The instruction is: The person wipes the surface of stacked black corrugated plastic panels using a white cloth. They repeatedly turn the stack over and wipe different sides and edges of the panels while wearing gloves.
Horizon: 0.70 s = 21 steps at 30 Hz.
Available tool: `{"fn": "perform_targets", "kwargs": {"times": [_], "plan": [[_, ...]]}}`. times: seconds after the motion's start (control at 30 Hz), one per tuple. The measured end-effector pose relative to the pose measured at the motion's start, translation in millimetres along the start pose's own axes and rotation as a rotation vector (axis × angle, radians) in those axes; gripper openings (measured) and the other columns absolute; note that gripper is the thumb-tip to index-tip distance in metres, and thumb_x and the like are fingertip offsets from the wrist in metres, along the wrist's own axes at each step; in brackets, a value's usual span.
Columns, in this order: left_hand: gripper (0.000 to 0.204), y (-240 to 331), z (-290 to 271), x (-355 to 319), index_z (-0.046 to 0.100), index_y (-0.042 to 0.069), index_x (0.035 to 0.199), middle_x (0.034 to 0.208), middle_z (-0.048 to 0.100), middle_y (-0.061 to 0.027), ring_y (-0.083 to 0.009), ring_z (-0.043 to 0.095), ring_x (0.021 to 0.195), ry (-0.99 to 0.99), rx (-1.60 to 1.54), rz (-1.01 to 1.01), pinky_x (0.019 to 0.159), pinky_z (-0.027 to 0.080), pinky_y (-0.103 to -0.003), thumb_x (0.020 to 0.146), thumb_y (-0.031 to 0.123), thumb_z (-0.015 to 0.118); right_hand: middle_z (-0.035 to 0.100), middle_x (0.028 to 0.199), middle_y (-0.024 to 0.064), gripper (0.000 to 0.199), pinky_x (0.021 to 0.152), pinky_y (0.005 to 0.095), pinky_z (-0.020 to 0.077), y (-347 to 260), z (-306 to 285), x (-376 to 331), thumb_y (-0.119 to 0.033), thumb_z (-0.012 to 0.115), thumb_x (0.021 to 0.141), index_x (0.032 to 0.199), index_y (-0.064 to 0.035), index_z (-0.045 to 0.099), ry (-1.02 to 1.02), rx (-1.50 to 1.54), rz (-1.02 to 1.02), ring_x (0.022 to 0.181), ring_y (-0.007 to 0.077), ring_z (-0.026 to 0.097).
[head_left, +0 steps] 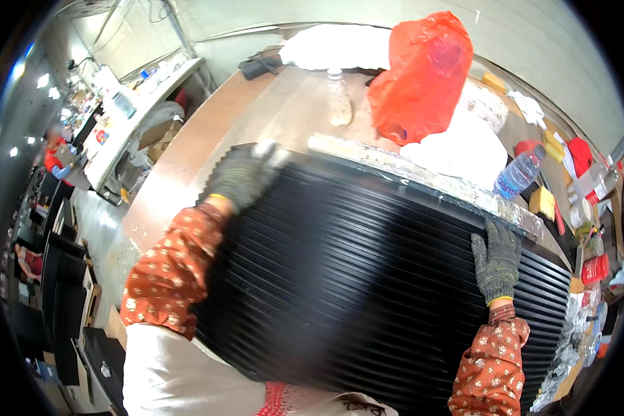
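Observation:
A thick stack of black flat sheets (367, 277) fills the middle of the view, its many edges showing as fine ridges. My left hand (241, 177), in a dark knit glove, grips the stack's far left corner. My right hand (496, 258), also gloved, presses flat against the stack's right side. A paint-smeared straight metal bar (423, 179) lies along the stack's far top edge. Both sleeves are orange with a small white print.
A wooden workbench (208, 139) lies beyond the stack. On it sit a red plastic bag (423, 76), white bags (464, 149), a clear plastic bottle (518, 173) and red and yellow clutter at right. At left, black boxes (66, 277) and other people stand far off.

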<state>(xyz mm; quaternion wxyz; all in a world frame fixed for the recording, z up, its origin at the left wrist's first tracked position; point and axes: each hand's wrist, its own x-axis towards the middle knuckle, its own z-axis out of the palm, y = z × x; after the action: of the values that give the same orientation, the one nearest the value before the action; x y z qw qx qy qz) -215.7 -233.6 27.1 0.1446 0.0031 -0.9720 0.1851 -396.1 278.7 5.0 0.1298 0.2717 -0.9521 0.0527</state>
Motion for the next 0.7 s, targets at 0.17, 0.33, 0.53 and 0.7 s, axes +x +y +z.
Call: {"fn": "perform_targets", "kwargs": {"times": [0.17,0.33,0.53,0.7], "plan": [[0.041,77,-88,65,0.053,0.025,0.137,0.126,0.061,-0.0156,-0.0359,0.064,0.109,-0.517,-0.327,-0.290,0.092,0.052,-0.050,0.101,0.044,0.047,0.055,0.140,0.0204,0.050,0.114,0.0497,0.0317,1,-12,-1,-0.036,0.058,0.098,0.138,-0.0049,0.055,0.013,0.014,0.028,0.130,0.0399,0.048],[0.059,-52,-20,11,0.055,0.023,0.138,0.121,0.067,-0.0210,-0.0419,0.061,0.114,-0.360,-0.084,-0.797,0.097,0.048,-0.051,0.102,0.062,0.028,0.056,0.139,0.0200,0.051,0.115,0.0499,0.0312,7,-7,-5,-0.035,0.059,0.098,0.139,-0.0059,0.055,0.044,0.040,-0.003,0.130,0.0405,0.047],[0.049,-14,-7,12,0.060,0.027,0.127,0.102,0.067,-0.0240,-0.0446,0.066,0.099,-0.270,0.022,-0.931,0.083,0.053,-0.056,0.101,0.061,0.035,0.057,0.136,0.0190,0.052,0.116,0.0521,0.0292,5,0,-2,-0.039,0.059,0.098,0.138,-0.0062,0.055,0.032,0.008,0.018,0.130,0.0385,0.048],[0.037,157,-83,74,0.065,0.016,0.109,0.094,0.067,-0.0151,-0.0358,0.066,0.082,-0.202,-0.264,-0.600,0.069,0.053,-0.050,0.101,0.047,0.044,0.058,0.134,0.0175,0.050,0.116,0.0532,0.0290,6,-2,-1,-0.040,0.058,0.097,0.136,-0.0072,0.057,0.074,-0.004,0.032,0.128,0.0371,0.049]]}}
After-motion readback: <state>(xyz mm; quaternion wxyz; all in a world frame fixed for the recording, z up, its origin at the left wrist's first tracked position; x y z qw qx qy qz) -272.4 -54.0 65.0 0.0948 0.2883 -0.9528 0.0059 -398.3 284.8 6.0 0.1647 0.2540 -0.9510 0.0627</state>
